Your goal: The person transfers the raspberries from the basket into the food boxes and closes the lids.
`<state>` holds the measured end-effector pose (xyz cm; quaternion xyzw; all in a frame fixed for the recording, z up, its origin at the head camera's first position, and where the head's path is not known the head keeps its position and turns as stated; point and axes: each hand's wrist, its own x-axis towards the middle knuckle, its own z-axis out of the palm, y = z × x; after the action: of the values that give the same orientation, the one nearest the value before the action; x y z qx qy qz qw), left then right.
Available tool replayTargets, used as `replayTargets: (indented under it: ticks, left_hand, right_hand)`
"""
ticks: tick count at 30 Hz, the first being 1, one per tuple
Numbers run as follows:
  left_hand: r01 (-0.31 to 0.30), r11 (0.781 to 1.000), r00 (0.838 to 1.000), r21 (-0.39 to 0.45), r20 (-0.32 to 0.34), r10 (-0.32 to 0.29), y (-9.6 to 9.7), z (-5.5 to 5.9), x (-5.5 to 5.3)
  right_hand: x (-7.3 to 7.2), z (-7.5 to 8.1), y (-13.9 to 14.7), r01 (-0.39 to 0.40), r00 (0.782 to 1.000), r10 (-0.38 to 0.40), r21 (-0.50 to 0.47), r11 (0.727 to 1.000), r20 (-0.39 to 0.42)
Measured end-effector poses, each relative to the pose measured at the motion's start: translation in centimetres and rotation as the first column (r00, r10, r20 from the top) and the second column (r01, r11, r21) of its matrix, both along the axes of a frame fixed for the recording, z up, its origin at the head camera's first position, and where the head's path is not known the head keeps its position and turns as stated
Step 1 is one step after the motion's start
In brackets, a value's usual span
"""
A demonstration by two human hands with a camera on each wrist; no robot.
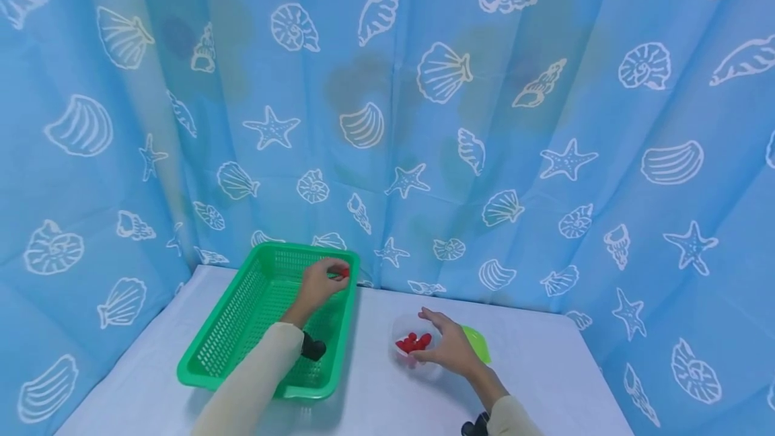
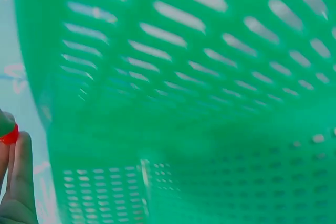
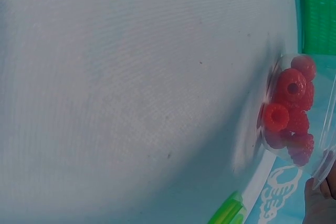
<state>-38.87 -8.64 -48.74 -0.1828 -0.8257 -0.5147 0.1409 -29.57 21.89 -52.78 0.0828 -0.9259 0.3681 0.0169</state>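
Observation:
My left hand [image 1: 317, 284] is over the far right part of a green plastic basket [image 1: 225, 315]. It pinches a red raspberry [image 1: 345, 273] between thumb and fingertips; the left wrist view shows the same raspberry [image 2: 9, 136] beside the basket wall [image 2: 131, 129]. To the right, a small clear plastic container [image 1: 402, 325] holds several raspberries [image 1: 414, 342], seen closer as raspberries [image 3: 292, 83] in the right wrist view. My right hand [image 1: 454, 350] grips this container by its rim, thumb on the near side and fingers on the far side. No raspberries show inside the basket.
A lime-green object [image 1: 476, 343], perhaps a lid, lies just right of the container, partly behind my right hand. Everything stands on a white-covered table [image 1: 539, 382]. A blue shell-print curtain [image 1: 387, 153] hangs along the back and sides.

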Motion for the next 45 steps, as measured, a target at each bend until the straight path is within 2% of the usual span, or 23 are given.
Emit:
replayTargets:
  ticks: [9,15,21,26,31,37,40,45]
  left_hand:
    - [-0.021,1.000,1.000,0.022,-0.003,0.021,2.2,2.2,0.3]
    - [0.025,0.998,0.999,0.050,-0.039,-0.023,3.8,3.6,1.1]
    - [0.053,0.996,0.998,0.073,-0.046,-0.050,5.4,4.3,1.8]
    - [0.051,0.998,0.999,0.034,-0.002,-0.051,6.9,4.4,3.0]
    - [0.007,0.999,0.999,-0.054,0.046,-0.005,8.5,3.8,4.4]
    - [-0.039,0.987,0.997,-0.157,0.053,0.048,10.1,2.4,5.6]
    - [-0.037,0.987,0.995,-0.156,0.081,0.050,10.9,1.4,6.1]
    - [-0.021,0.995,0.990,-0.102,0.134,0.035,12.3,-0.2,6.9]
  right_hand:
    - [-0.1,-0.1,0.0,0.008,1.000,-0.008,0.013,1.000,0.004]
    - [0.1,0.0,-0.2,0.011,1.000,-0.011,0.004,1.000,0.010]
    - [0.0,-0.1,-0.3,0.018,1.000,-0.018,0.003,1.000,0.010]
    - [0.2,0.0,-0.2,0.007,1.000,-0.007,-0.010,1.000,0.001]
    - [0.1,0.0,0.0,0.007,1.000,-0.007,-0.005,1.000,-0.002]
    - [0.1,0.0,0.2,0.000,1.000,0.000,0.002,1.000,-0.008]
    - [0.1,0.1,0.3,-0.012,1.000,0.012,-0.006,1.000,-0.003]
    - [0.1,0.1,0.3,-0.032,0.999,0.031,-0.016,0.999,-0.012]
